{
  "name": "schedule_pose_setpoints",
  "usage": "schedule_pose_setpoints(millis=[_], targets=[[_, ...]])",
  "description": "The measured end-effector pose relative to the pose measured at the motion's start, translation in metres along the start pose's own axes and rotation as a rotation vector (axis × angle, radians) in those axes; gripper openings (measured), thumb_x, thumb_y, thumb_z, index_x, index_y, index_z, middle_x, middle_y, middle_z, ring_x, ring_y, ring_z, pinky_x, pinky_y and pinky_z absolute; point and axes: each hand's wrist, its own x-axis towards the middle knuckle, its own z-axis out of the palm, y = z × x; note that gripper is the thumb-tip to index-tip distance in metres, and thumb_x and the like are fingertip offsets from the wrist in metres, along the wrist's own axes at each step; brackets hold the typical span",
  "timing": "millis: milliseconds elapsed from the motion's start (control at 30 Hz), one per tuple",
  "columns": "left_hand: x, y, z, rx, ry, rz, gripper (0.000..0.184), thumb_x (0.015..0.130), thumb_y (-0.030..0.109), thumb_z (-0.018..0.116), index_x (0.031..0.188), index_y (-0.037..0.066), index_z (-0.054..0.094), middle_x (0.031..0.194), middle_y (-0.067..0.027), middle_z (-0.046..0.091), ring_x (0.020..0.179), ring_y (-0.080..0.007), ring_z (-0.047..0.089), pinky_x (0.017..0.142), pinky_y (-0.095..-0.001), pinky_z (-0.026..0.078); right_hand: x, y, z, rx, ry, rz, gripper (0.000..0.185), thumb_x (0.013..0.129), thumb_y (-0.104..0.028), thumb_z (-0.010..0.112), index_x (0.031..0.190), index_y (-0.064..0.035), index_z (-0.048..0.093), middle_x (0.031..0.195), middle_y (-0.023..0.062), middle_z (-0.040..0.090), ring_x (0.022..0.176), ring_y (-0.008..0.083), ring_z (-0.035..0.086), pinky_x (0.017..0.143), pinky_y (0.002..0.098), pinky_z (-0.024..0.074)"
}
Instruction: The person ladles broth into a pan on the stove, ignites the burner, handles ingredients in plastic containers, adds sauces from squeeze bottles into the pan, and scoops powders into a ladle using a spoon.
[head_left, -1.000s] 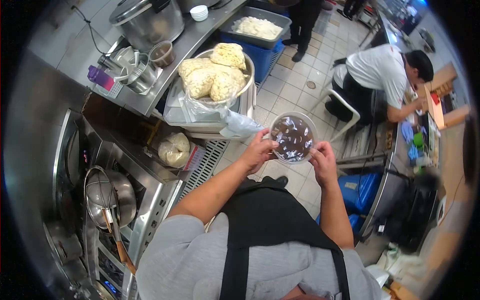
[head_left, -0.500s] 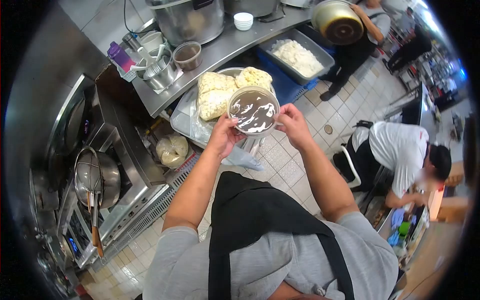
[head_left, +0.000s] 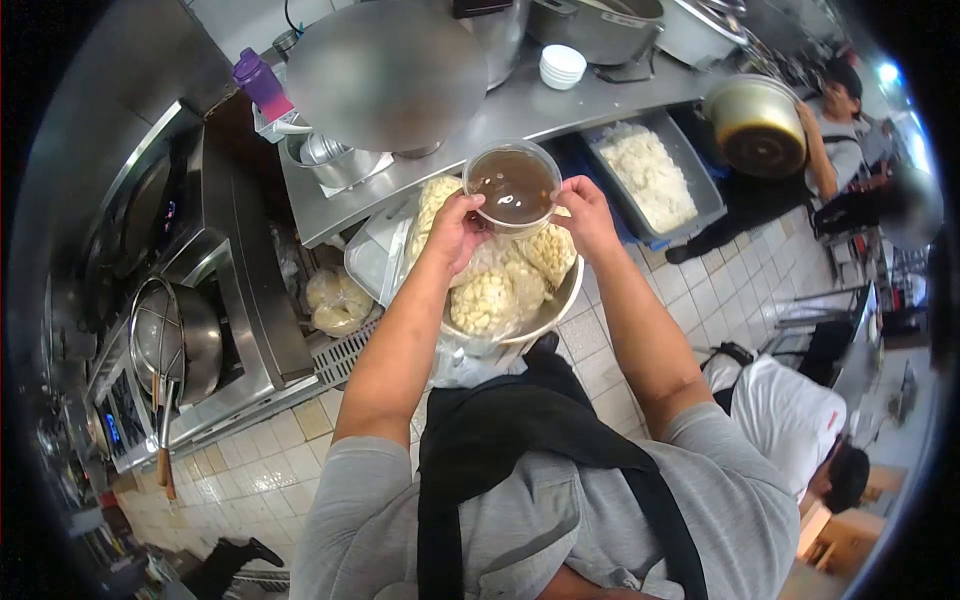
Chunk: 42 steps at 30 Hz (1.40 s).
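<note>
A round clear tub of brown liquid (head_left: 512, 188) is held level between my two hands, over the front edge of the steel counter. My left hand (head_left: 457, 235) grips its left side, thumb at the rim. On the right side, my right hand (head_left: 585, 215) has its fingers closed on the rim. Just below the tub, plastic bags of pale chopped pieces (head_left: 490, 300) fill a large metal bowl (head_left: 570, 290).
A steel counter (head_left: 540, 112) bears white bowls (head_left: 562, 66) and a purple bottle (head_left: 260, 82). Right of the tub is a grey bin (head_left: 700, 180) of white food. One person (head_left: 840, 130) carries a big pot (head_left: 757, 125); another (head_left: 775, 410) bends at lower right. A stove with a pan (head_left: 190, 340) stands left.
The tub has moved with both hands from over the floor, past the bagged pieces, to the counter's edge. The view has turned, and the person with the pot has come into fuller view.
</note>
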Motion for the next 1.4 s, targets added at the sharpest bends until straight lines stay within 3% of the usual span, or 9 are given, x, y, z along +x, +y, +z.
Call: schedule_pose_setpoints(millis=[467,533,667,833,967,1067,1133,1200,1400], targets=[[0.131,0.002,-0.002,-0.047,0.305,0.107,0.033,0.089,0.022,0.061,0.116,0.004,0.056,0.114,-0.0109,0.062,0.101,-0.0257,0.061,0.091,-0.0420,0.048,0.192,0.010,-0.020,-0.075,-0.252,0.157,0.011,0.084,-0.009,0.063,0.090,-0.0093,0.053,0.089,0.0011,0.058,0.088,0.0136,0.057,0.079,0.0328,0.0489],[0.137,0.008,-0.002,-0.025,0.321,0.112,0.032,0.090,0.021,0.062,0.116,0.003,0.056,0.115,-0.0107,0.062,0.103,-0.0247,0.061,0.094,-0.0419,0.048,0.207,0.010,-0.017,-0.085,-0.236,0.090,0.014,0.081,-0.007,0.066,0.090,-0.0047,0.055,0.079,0.0023,0.058,0.067,0.0103,0.053,0.060,0.0252,0.0446],[0.148,0.017,0.006,0.024,0.348,0.129,0.033,0.093,0.019,0.062,0.122,0.004,0.055,0.116,-0.0087,0.061,0.104,-0.0228,0.060,0.095,-0.0410,0.046,0.230,0.013,-0.015,-0.106,-0.230,0.092,0.014,0.081,-0.007,0.066,0.090,-0.0039,0.055,0.079,0.0028,0.058,0.064,0.0109,0.052,0.058,0.0256,0.0437],[0.153,0.010,0.005,0.017,0.367,0.156,0.035,0.095,0.018,0.060,0.128,0.006,0.052,0.118,-0.0067,0.061,0.104,-0.0216,0.059,0.096,-0.0410,0.045,0.247,0.008,-0.011,-0.277,-0.224,0.170,0.014,0.085,-0.013,0.064,0.095,-0.0080,0.056,0.089,0.0014,0.059,0.084,0.0133,0.057,0.070,0.0305,0.0496],[0.145,-0.005,0.023,-0.117,0.411,0.218,0.066,0.089,0.018,0.069,0.143,0.007,0.034,0.139,-0.0098,0.045,0.106,-0.0233,0.056,0.095,-0.0416,0.045,0.261,0.006,-0.007,-0.293,-0.248,0.164,0.015,0.086,-0.012,0.064,0.098,-0.0056,0.057,0.090,0.0012,0.058,0.082,0.0119,0.056,0.068,0.0315,0.0507],[0.142,-0.027,0.033,-0.180,0.497,0.246,0.085,0.087,0.016,0.072,0.151,0.006,0.017,0.152,-0.0134,0.029,0.113,-0.0276,0.053,0.097,-0.0428,0.045,0.266,0.009,-0.003,-0.599,-0.187,-0.074,0.020,0.082,-0.013,0.068,0.100,-0.0054,0.064,0.100,0.0141,0.066,0.089,0.0263,0.063,0.079,0.0345,0.0505],[0.143,-0.037,0.038,-0.210,0.517,0.267,0.092,0.085,0.015,0.073,0.152,0.006,0.011,0.156,-0.0147,0.022,0.117,-0.0298,0.051,0.097,-0.0435,0.045,0.253,-0.010,0.009,-0.956,-0.182,-0.787,0.021,0.080,-0.016,0.070,0.101,-0.0141,0.070,0.126,0.0184,0.059,0.122,0.0377,0.051,0.103,0.0465,0.0395],[0.143,-0.042,0.043,-0.213,0.558,0.320,0.083,0.089,0.011,0.068,0.151,0.006,0.013,0.140,-0.0131,0.041,0.111,-0.0324,0.055,0.096,-0.0451,0.047,0.247,-0.027,0.023,-1.043,-0.327,-0.829,0.022,0.079,-0.018,0.072,0.101,-0.0177,0.072,0.136,0.0166,0.052,0.131,0.0388,0.039,0.109,0.0495,0.0314],[0.119,-0.031,0.046,-0.191,0.589,0.319,0.077,0.090,0.010,0.065,0.149,0.002,0.016,0.143,-0.0184,0.037,0.113,-0.0337,0.056,0.098,-0.0447,0.048,0.237,-0.053,0.068,-1.391,-0.739,-0.894,0.023,0.077,-0.021,0.073,0.099,-0.0225,0.074,0.153,0.0101,0.033,0.145,0.0381,0.016,0.114,0.0642,0.0124]])
